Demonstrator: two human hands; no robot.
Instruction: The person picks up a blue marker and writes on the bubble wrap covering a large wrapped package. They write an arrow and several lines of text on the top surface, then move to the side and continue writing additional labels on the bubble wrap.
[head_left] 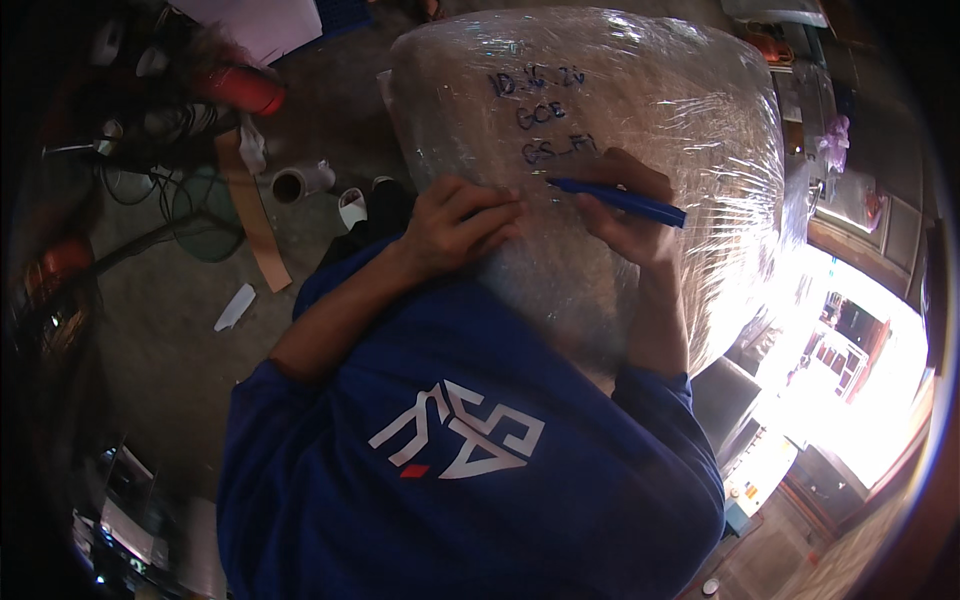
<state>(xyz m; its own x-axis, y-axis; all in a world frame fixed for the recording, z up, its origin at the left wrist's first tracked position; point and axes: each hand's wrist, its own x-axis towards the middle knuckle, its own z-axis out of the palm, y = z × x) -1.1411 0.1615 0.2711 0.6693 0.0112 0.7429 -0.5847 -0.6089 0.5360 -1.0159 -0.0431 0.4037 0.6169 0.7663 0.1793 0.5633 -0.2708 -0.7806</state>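
Note:
A large bundle wrapped in clear stretch film [470, 120] fills the space in front of me, with several lines of dark handwriting near its top. My right hand [635, 215] grips a blue marker pen [635, 203] between thumb and fingers. The pen's dark tip is at the film just below the last written line. To the left of the pen, my left hand [462, 225] rests on the film with its fingers loosely bent and a little apart. Nothing shows in it.
On the floor to the left are a cardboard tube [303, 181], a long brown strip [253, 220], a white scrap [235, 307] and a white slipper [352, 209]. A red cylinder [248, 90] lies farther off among cables. A bright doorway [880, 350] is at the right.

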